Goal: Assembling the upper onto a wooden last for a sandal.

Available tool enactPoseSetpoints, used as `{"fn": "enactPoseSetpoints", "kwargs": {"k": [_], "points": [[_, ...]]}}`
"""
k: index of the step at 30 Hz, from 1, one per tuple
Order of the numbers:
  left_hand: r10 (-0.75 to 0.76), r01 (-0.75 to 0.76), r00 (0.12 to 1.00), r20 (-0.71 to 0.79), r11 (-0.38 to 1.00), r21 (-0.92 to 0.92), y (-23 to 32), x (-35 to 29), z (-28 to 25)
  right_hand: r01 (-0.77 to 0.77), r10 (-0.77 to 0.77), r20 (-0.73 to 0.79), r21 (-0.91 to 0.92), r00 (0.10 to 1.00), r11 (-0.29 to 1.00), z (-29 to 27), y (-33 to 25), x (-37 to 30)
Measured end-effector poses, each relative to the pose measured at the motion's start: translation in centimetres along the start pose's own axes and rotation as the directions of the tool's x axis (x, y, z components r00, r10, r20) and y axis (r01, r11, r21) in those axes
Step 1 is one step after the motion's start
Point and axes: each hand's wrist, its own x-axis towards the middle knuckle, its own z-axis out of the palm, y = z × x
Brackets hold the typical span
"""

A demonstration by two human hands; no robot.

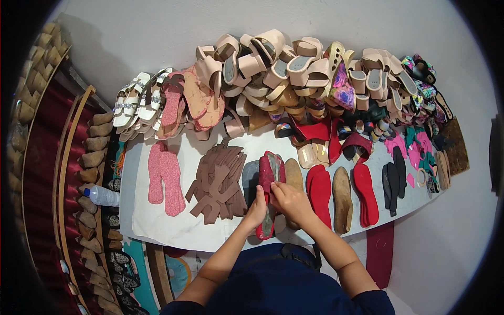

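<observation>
Over the front of the table I hold a red sandal upper (pixel 266 178) with a greyish-green inner or under face turned up; whether a shoe last is inside I cannot tell. My left hand (pixel 255 209) closes on its left side, thumb pointing up along it. From the right, my right hand (pixel 290 200) pinches its edge with fingers and thumb pressed together. Just beside it stands a wooden shoe last (pixel 294 176), partly behind my right hand. A grey sole-shaped piece (pixel 251 178) lies at the left, half hidden by the sandal.
Brown cut straps (pixel 218 184) and pink insoles (pixel 167 178) lie left. Red insoles (pixel 366 194), another wooden last (pixel 343 199) and black soles (pixel 391 184) lie right. Finished beige sandals (pixel 310 63) pile at the back. Racked lasts (pixel 97 143) and a plastic bottle (pixel 103 196) flank the table (pixel 157 231).
</observation>
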Motion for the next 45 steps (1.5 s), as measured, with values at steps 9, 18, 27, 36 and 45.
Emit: {"fn": "enactPoseSetpoints", "kwargs": {"k": [9,18,27,36,45], "points": [[-0.041,0.047,0.998,-0.046,0.987,0.151,1.6,-0.7,0.5,0.023,-0.017,0.031,-0.199,0.999,0.980,-0.5,-1.6,0.5],[-0.059,0.063,0.998,0.028,0.984,-0.167,1.6,-1.1,0.1,-0.051,0.059,-0.014,0.317,0.998,0.947,-1.8,-1.2,2.0],[-0.141,0.208,0.963,0.230,0.932,-0.298,3.8,-1.5,0.9,-0.212,0.310,-0.225,0.373,0.924,0.903,-2.2,3.0,6.0],[0.096,-0.071,0.968,0.232,0.991,-0.112,2.5,-2.2,1.4,0.077,-0.058,-0.382,0.035,0.922,0.996,0.5,0.7,8.6],[-0.138,0.212,0.947,0.291,0.947,-0.243,3.3,-1.5,1.9,-0.469,0.562,0.246,0.833,0.790,0.294,3.4,6.4,9.3]]}}
